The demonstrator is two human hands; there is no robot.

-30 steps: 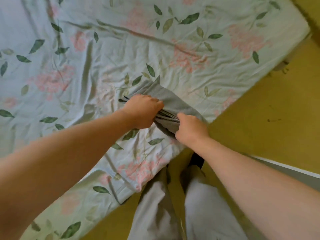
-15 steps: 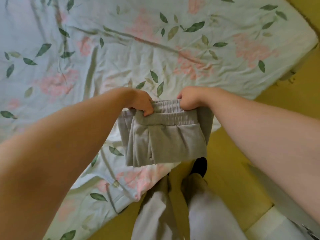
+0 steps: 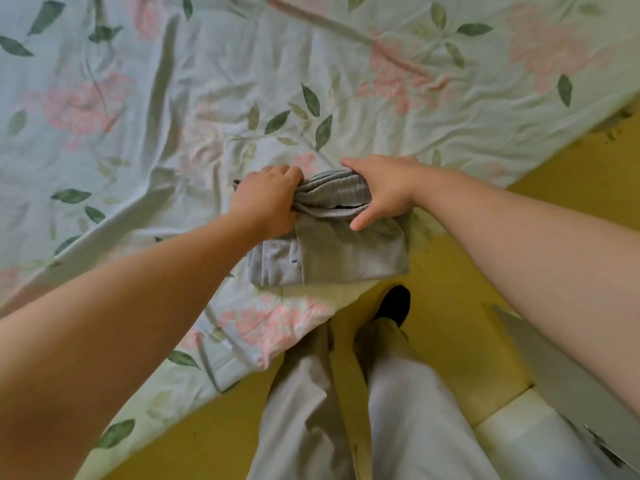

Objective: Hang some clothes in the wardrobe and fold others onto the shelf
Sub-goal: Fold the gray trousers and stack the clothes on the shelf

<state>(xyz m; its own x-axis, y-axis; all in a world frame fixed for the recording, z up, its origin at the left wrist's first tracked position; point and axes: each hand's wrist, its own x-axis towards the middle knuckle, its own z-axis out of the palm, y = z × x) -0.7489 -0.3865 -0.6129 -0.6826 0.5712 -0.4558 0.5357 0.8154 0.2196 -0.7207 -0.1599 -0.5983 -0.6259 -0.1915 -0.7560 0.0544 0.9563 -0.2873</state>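
A folded grey garment (image 3: 346, 254) with an elastic waistband hangs over the near corner of the bed. My left hand (image 3: 266, 202) grips its left top edge, fingers curled over the waistband. At the right top edge my right hand (image 3: 381, 192) holds the fabric, thumb down on the front, fingers behind. The garment's lower half hangs free, folded in layers, with a lighter inner layer showing at its left.
The bed, covered by a pale floral sheet (image 3: 173, 116), fills the upper left. Yellow floor (image 3: 485, 271) lies to the right and below. My own legs in light trousers (image 3: 398, 410) stand at the bed's corner. A white object (image 3: 540, 434) sits low right.
Both hands lifted the bunched grey garment off the bed, spread it by its waistband, and have now brought it lower and closer together over the bed corner.
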